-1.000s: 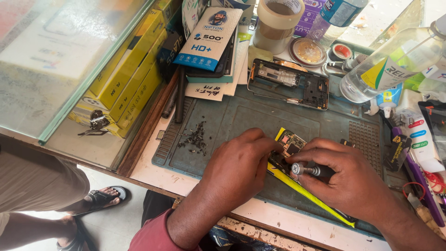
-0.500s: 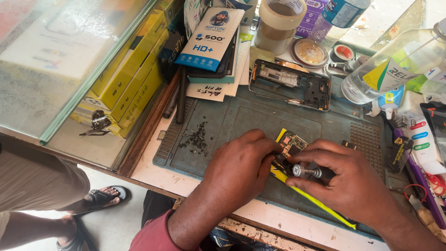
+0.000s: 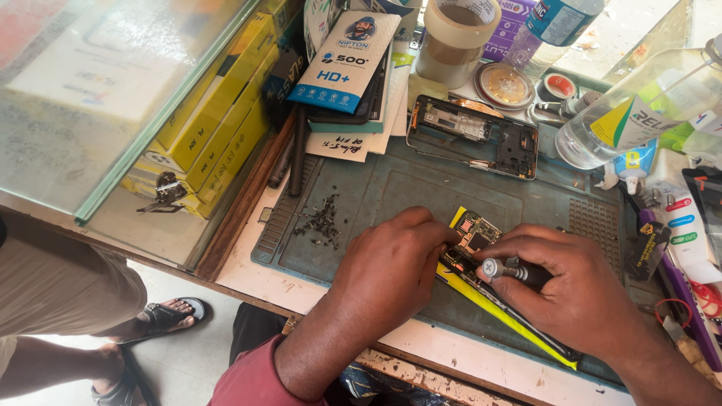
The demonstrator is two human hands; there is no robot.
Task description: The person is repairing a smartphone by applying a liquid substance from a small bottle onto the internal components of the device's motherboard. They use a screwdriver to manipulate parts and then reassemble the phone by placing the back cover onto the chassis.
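An opened phone with a yellow edge (image 3: 481, 289) lies on the grey-green work mat (image 3: 391, 195), its circuit board (image 3: 475, 231) exposed. My left hand (image 3: 391, 263) rests on the phone's left side, fingers curled and pressing it down. My right hand (image 3: 571, 282) grips a small screwdriver (image 3: 505, 269) with a silver cap, its tip pointing at the board and hidden by my fingers. Both hands nearly touch over the phone.
A pile of tiny black screws (image 3: 322, 222) lies left on the mat. A bare phone frame (image 3: 474, 135) sits at the back. A tape roll (image 3: 450, 30), clear bottle (image 3: 639, 113), tubes and tools crowd the back and right. Yellow boxes (image 3: 214, 113) under glass at left. Another person's sandalled foot (image 3: 162, 316) below.
My hands have stayed on the phone; the screwdriver has shifted only slightly in my right hand.
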